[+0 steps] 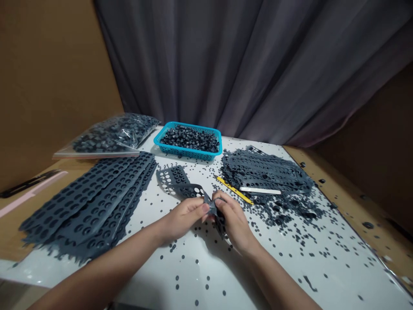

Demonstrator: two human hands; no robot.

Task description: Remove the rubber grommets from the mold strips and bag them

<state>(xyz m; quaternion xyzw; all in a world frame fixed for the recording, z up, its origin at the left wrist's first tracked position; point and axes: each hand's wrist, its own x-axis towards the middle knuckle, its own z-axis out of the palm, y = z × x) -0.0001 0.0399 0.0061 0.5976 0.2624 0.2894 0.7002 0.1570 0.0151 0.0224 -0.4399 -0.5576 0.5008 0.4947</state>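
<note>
Both my hands meet over the middle of the white table (290,267). My left hand (185,215) pinches a dark grey rubber strip (180,183) full of round holes and small rings. My right hand (234,219) grips the same strip at its near end, fingers curled around it. The strip runs from my hands away to the upper left and lies partly on the table. What sits right between my fingertips is too small to make out.
A stack of full rubber strips (93,200) lies at the left. A heap of punched strips (264,172) lies at the right with a yellow knife (234,189) beside it. A blue basket (189,140) of small rings and a plastic bag (112,133) stand behind. Loose bits dot the table.
</note>
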